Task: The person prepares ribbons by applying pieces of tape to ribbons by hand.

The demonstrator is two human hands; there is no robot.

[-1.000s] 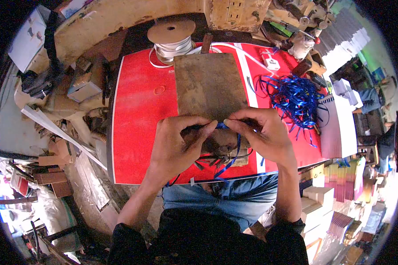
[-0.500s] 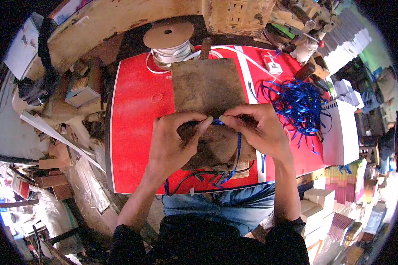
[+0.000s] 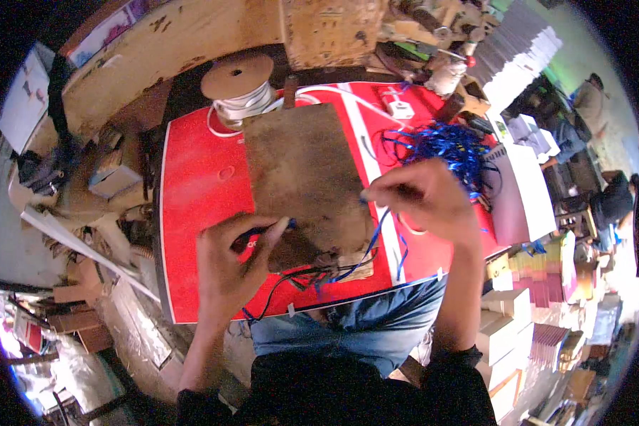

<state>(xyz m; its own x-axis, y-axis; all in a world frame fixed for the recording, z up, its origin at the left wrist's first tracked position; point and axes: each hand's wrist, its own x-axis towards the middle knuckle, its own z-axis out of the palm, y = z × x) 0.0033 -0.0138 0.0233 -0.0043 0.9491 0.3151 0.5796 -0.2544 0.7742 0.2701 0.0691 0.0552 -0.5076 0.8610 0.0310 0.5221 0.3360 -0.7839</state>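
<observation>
My left hand point(image 3: 228, 255) is closed in a pinch above the left edge of a worn brown board point(image 3: 302, 160), with a small bit of blue ribbon showing at the fingertips. To the right, my right hand point(image 3: 433, 202) pinches another blue ribbon point(image 3: 376, 234), whose tail hangs down toward the board's near edge. The two hands are apart, with the board between them. Beyond my right hand lies a tangled heap of shiny blue ribbon point(image 3: 447, 153). Dark cords point(image 3: 291, 277) and ribbon ends lie at the board's near side.
The red tabletop point(image 3: 195, 192) carries a spool of white cord point(image 3: 238, 82) at the back and a small white box point(image 3: 400, 108) at the back right. White stacked sheets point(image 3: 522, 195) stand at the right edge. Other people point(image 3: 591, 106) are in the right background.
My hands were together over the board with blue ribbon between them. They have since separated, the left moving left and nearer me, the right staying higher. The camera view has also shifted.
</observation>
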